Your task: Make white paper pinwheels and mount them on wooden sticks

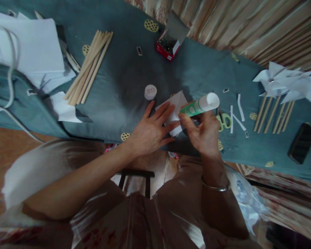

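My left hand (154, 129) lies with spread fingers on a folded piece of white paper (180, 100), pressing it against the cloth-covered table. In my right hand (203, 129) is a green and white glue stick (197, 106), held at a slant with its white base up to the right. Its lower end is over the paper; whether the tip touches is hard to see. Just beyond my left fingertips stands the white glue stick cap (150, 92). Green-handled scissors (225, 120) lie right of my right hand, partly hidden by it.
Wooden sticks (89, 69) and white paper sheets (38, 45) lie at left, near a white cable (11, 79). An open red box (167, 48) of small dark items stands behind. Paper pinwheels (272, 79), paper strips (238, 114) and a black phone (302, 143) are at right.
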Demonstrator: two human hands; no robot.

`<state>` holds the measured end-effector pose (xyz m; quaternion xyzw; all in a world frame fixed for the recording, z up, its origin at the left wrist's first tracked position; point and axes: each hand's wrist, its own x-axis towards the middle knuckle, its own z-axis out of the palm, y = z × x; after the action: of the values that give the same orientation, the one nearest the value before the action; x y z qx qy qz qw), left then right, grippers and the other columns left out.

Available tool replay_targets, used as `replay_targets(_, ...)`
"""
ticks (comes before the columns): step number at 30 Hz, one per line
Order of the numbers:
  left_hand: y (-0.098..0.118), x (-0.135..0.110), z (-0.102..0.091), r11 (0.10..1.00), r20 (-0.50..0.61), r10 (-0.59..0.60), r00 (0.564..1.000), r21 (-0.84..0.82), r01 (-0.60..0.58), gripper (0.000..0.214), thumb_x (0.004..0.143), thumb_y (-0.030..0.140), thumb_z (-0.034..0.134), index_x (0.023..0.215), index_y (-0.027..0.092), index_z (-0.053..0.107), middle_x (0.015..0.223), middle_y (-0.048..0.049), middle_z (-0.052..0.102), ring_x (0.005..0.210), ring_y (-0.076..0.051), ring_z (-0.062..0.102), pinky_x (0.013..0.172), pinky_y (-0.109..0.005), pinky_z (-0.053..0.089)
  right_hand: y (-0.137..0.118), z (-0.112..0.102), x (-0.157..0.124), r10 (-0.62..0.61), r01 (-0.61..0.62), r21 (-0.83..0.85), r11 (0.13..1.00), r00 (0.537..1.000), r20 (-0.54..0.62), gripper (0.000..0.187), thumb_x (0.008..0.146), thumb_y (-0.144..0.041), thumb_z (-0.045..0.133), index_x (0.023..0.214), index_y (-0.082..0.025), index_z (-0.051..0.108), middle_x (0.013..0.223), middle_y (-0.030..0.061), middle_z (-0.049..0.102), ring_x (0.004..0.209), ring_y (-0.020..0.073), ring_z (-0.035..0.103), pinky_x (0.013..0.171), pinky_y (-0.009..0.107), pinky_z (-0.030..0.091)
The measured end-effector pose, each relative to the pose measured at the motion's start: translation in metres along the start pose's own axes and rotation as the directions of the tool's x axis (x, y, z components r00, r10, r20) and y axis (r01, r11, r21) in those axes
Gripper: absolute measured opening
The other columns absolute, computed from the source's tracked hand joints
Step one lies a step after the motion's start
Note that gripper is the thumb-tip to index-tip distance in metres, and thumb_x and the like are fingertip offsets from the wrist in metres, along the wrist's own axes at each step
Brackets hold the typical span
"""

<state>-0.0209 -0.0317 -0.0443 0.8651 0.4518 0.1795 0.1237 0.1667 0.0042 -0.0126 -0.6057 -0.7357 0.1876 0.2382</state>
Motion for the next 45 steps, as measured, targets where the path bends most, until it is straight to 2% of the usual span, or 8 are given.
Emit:
replay_targets(7, 0.000, 0.000, 0.000, 1.000, 0.006, -0.002, 1.000, -0.013, 0.002, 0.049, 0.091, 0.049, 0.062, 0.133, 0.025, 0.056, 0.156, -0.0158, 0.039, 0.147, -0.035, 0.032, 0.118, -0.065, 0.019, -0.003, 0.002, 0.005, -0.003, 0.004, 0.054, 0.999, 1.000, -0.024, 0.034, 0.087, -0.049, 0.063, 0.102, -0.018, 0.065, 0.089, 0.0078, 0.073, 0.082, 0.0232, 0.070, 0.080, 0.040, 0.055)
replay_targets(12, 0.001, 0.000, -0.002, 1.000, 0.017, 0.000, 1.000, -0.014, 0.000, 0.050, 0.090, 0.048, 0.063, 0.134, 0.024, 0.056, 0.157, -0.0180, 0.038, 0.148, -0.035, 0.030, 0.118, -0.065, 0.018, -0.005, 0.005, 0.007, 0.002, 0.001, 0.072, 0.997, 0.999, -0.042, 0.034, 0.087, -0.051, 0.063, 0.099, -0.020, 0.065, 0.084, 0.0060, 0.071, 0.077, 0.0228, 0.068, 0.076, 0.041, 0.055)
replay_targets(23, 0.001, 0.001, -0.001, 0.998, 0.001, -0.012, 1.000, -0.057, 0.012, 0.047, 0.089, 0.046, 0.065, 0.129, 0.022, 0.059, 0.156, -0.0155, 0.041, 0.147, -0.036, 0.032, 0.119, -0.065, 0.017, -0.013, 0.004, 0.007, 0.005, -0.008, 0.070, 0.997, 0.999, 0.043, 0.033, 0.087, -0.053, 0.062, 0.095, -0.022, 0.064, 0.088, 0.0080, 0.071, 0.077, 0.0245, 0.069, 0.074, 0.040, 0.053)
replay_targets(30, 0.001, 0.001, -0.001, 0.997, -0.001, -0.015, 1.000, -0.077, 0.015, 0.049, 0.088, 0.045, 0.067, 0.130, 0.022, 0.058, 0.157, -0.0155, 0.039, 0.148, -0.036, 0.030, 0.120, -0.064, 0.015, -0.013, 0.001, 0.005, -0.008, 0.008, 0.013, 1.000, 1.000, 0.029, 0.027, 0.084, -0.050, 0.066, 0.087, -0.023, 0.064, 0.081, 0.0052, 0.070, 0.076, 0.0235, 0.067, 0.073, 0.038, 0.052)
replay_targets(36, 0.000, 0.001, -0.001, 0.998, 0.015, -0.016, 1.000, -0.055, 0.016, 0.051, 0.089, 0.046, 0.066, 0.133, 0.023, 0.057, 0.157, -0.0150, 0.039, 0.148, -0.036, 0.030, 0.120, -0.064, 0.015, -0.012, -0.004, 0.006, 0.005, -0.007, 0.027, 1.000, 0.998, 0.070, 0.028, 0.082, -0.048, 0.067, 0.087, -0.021, 0.064, 0.080, 0.0071, 0.070, 0.077, 0.0248, 0.067, 0.075, 0.040, 0.051)
replay_targets(39, 0.000, 0.001, -0.002, 0.999, 0.012, -0.007, 1.000, -0.042, 0.008, 0.051, 0.089, 0.047, 0.065, 0.134, 0.023, 0.057, 0.158, -0.0148, 0.038, 0.148, -0.036, 0.030, 0.120, -0.064, 0.015, -0.009, -0.005, 0.007, 0.048, -0.053, 0.102, 0.993, 0.997, 0.052, 0.028, 0.079, -0.048, 0.071, 0.086, -0.022, 0.063, 0.077, 0.0049, 0.069, 0.075, 0.0235, 0.066, 0.073, 0.039, 0.050)
replay_targets(42, 0.000, 0.001, -0.003, 1.000, 0.021, -0.010, 1.000, -0.026, 0.011, 0.049, 0.091, 0.048, 0.062, 0.134, 0.026, 0.057, 0.158, -0.0143, 0.038, 0.148, -0.035, 0.030, 0.119, -0.064, 0.016, -0.002, -0.005, 0.009, 0.110, -0.108, 0.282, 0.953, 0.994, 0.010, 0.025, 0.076, -0.044, 0.076, 0.085, -0.023, 0.064, 0.078, 0.0026, 0.069, 0.076, 0.0210, 0.065, 0.075, 0.037, 0.051)
replay_targets(45, 0.001, 0.001, -0.003, 1.000, 0.036, -0.017, 0.999, -0.012, 0.018, 0.048, 0.092, 0.049, 0.060, 0.134, 0.026, 0.058, 0.157, -0.0153, 0.039, 0.148, -0.035, 0.031, 0.118, -0.064, 0.017, 0.002, -0.007, 0.015, 0.208, -0.135, 0.579, 0.804, 0.976, -0.061, 0.022, 0.076, -0.042, 0.077, 0.082, -0.024, 0.065, 0.077, -0.0007, 0.067, 0.073, 0.0162, 0.064, 0.071, 0.032, 0.052)
